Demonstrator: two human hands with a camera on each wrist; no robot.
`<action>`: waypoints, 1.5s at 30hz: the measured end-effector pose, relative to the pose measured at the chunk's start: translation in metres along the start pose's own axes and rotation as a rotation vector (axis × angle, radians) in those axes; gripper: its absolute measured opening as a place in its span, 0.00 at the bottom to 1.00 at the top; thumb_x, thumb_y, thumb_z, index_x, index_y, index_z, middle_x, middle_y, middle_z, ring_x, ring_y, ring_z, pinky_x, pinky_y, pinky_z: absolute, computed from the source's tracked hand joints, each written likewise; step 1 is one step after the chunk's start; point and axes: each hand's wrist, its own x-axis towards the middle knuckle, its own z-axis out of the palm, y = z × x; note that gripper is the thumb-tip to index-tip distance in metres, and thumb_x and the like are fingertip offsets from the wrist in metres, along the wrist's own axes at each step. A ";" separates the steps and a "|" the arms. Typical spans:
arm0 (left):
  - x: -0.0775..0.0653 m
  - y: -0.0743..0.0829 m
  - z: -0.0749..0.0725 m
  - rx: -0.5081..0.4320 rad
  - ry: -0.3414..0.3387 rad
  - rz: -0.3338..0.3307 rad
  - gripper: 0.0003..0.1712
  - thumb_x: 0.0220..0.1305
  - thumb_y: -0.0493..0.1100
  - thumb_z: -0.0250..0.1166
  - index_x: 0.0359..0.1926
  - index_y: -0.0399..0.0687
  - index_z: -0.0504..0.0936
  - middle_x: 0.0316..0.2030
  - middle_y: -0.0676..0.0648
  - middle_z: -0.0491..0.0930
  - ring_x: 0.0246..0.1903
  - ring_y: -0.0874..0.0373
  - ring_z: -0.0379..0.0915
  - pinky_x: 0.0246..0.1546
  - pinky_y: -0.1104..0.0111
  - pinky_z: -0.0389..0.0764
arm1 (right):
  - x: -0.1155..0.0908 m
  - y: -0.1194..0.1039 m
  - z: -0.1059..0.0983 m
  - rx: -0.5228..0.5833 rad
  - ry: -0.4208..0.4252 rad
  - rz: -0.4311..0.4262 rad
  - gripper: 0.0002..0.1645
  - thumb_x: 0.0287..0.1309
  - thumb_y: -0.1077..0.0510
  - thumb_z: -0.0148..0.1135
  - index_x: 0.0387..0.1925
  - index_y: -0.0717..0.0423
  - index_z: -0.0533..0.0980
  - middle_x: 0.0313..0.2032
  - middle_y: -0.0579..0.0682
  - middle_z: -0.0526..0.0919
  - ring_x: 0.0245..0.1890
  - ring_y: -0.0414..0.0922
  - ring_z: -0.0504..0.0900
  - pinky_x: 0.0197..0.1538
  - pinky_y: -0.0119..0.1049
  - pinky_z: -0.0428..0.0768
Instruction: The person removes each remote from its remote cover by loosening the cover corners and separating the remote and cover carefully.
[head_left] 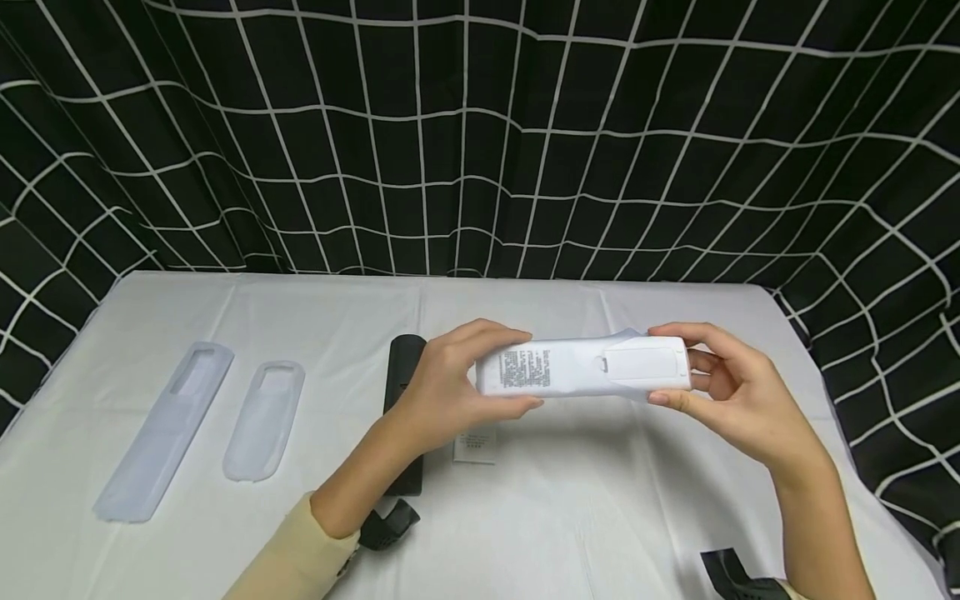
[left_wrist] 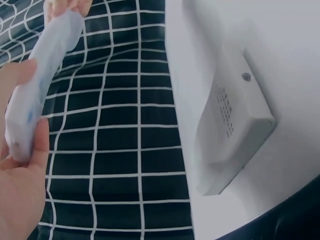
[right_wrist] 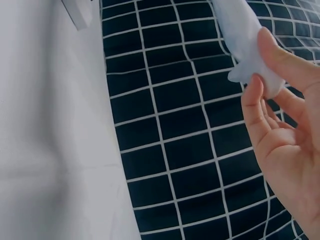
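Observation:
Both hands hold a white remote control (head_left: 647, 363) above the table, its back with printed text and a battery cover facing up. A translucent sleeve (head_left: 573, 367) covers much of it, its loose edge flaring near the battery cover, while the right end is bare. My left hand (head_left: 438, 387) grips the left end, thumb on the near side and fingers on the far side. At the other end my right hand (head_left: 738, 392) pinches the remote and sleeve edge between thumb and fingers. In the right wrist view, the sleeve's loose flap (right_wrist: 241, 73) sticks out beside the fingertips.
Two translucent sleeves, one long (head_left: 167, 433) and one shorter (head_left: 264, 421), lie at the table's left. A black remote (head_left: 405, 371) lies partly hidden under my left forearm. Beside it is a white object with printed text (head_left: 475, 446). A black gridded curtain (head_left: 480, 150) hangs behind the table.

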 end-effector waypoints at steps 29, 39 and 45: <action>-0.002 -0.005 0.001 -0.018 0.025 0.051 0.32 0.40 0.39 0.85 0.50 0.41 0.86 0.43 0.49 0.84 0.36 0.63 0.78 0.34 0.75 0.81 | 0.002 0.011 0.009 0.040 0.006 -0.063 0.36 0.38 0.87 0.68 0.54 0.78 0.72 0.46 0.53 0.83 0.39 0.41 0.85 0.41 0.31 0.85; -0.005 -0.005 -0.002 0.012 0.015 0.030 0.32 0.39 0.40 0.85 0.50 0.42 0.87 0.42 0.49 0.84 0.35 0.63 0.78 0.32 0.74 0.81 | -0.002 0.015 0.008 0.022 0.033 -0.043 0.36 0.38 0.87 0.69 0.55 0.77 0.72 0.45 0.52 0.83 0.37 0.41 0.85 0.40 0.30 0.85; -0.006 -0.007 -0.004 0.007 0.028 0.001 0.31 0.38 0.41 0.85 0.49 0.43 0.88 0.41 0.51 0.85 0.36 0.64 0.78 0.32 0.72 0.80 | -0.002 0.015 0.001 -0.007 0.017 -0.043 0.36 0.39 0.85 0.70 0.55 0.78 0.72 0.45 0.51 0.83 0.39 0.40 0.85 0.41 0.29 0.85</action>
